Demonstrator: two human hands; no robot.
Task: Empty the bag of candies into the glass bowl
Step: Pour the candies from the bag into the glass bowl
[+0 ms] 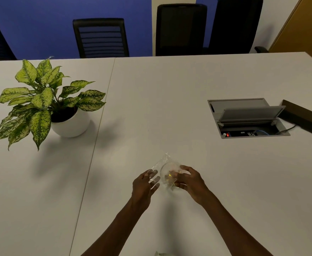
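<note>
A small glass bowl (170,168) sits on the white table in front of me, with yellow candies (168,176) showing through it. A clear plastic bag (161,162) lies over the bowl's left side, one corner sticking up behind it. My left hand (145,183) holds the bag's lower left edge, its fingers behind the film. My right hand (190,180) grips the bowl's right side along with the bag's edge. Whether the candies lie in the bag or in the bowl I cannot tell.
A potted plant (46,102) in a white pot stands at the left. An open cable box (247,118) is set into the table at the right, with a dark flat device (304,119) beside it. Black chairs (100,36) line the far edge.
</note>
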